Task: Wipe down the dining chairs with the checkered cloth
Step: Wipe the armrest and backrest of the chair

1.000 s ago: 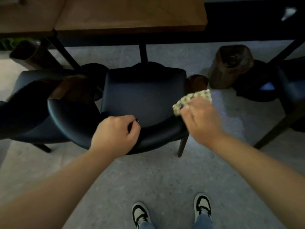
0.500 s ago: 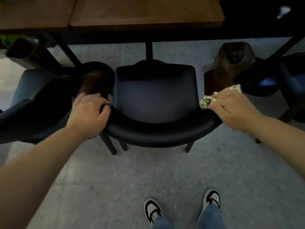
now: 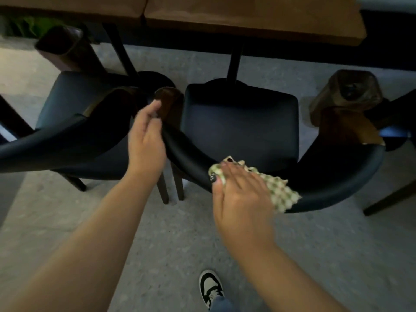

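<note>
A black padded dining chair (image 3: 238, 122) stands in front of me, its curved backrest (image 3: 337, 190) nearest to me. My right hand (image 3: 240, 194) holds the green-and-white checkered cloth (image 3: 281, 192) down on the middle of that backrest, thumb tucked at the cloth's left edge. The cloth spreads out to the right from under my palm. My left hand (image 3: 146, 140) rests against the left end of the backrest, beside its brown wooden arm tip (image 3: 168, 102), with fingers loosely extended.
A second black chair (image 3: 74, 102) stands close on the left, nearly touching the first. A wooden table (image 3: 247, 16) on black legs runs across the top. A brown wooden arm end (image 3: 346, 95) and another chair (image 3: 394, 131) are at right. My shoe (image 3: 210, 287) is on the grey floor.
My right hand slid the cloth from the backrest's right end to its middle. My left hand loosened its grip on the left end. The view shifted closer and leftward.
</note>
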{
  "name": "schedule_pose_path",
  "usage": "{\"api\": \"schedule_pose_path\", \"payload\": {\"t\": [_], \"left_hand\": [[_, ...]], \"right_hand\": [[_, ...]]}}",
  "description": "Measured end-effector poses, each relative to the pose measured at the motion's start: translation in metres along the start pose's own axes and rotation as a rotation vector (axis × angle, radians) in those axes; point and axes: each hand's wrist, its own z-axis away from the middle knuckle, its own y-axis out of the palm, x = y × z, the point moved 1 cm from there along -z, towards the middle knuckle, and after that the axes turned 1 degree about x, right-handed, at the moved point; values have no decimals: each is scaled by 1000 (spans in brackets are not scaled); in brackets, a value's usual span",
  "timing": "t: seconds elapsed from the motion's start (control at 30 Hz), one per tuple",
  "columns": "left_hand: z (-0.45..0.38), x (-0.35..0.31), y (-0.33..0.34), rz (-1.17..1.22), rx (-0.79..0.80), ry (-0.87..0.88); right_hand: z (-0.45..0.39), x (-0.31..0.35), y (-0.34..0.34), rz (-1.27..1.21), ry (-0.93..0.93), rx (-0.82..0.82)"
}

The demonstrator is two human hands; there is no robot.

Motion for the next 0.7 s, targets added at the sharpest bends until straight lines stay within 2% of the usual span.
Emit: {"api": "schedule_pose_path", "payload": {"t": [0.07,0.17,0.33,0.47,0.7], "left_hand": [[-6,-2,-14,370,-39,-122],[-9,4,-26,530,-71,-251],[-10,7,-32,551,-74,-421],[-9,6,-44,483,-32,-438],[-28,-12,-35,314,51,-519]], "right_hand": [[-14,23,11,-3,12,69],[-43,52,29,31,-1,227],[-101,93,62,52,-30,218],[-140,111,79,46,-46,251],[-100,73,44,-78,-182,322]]}}
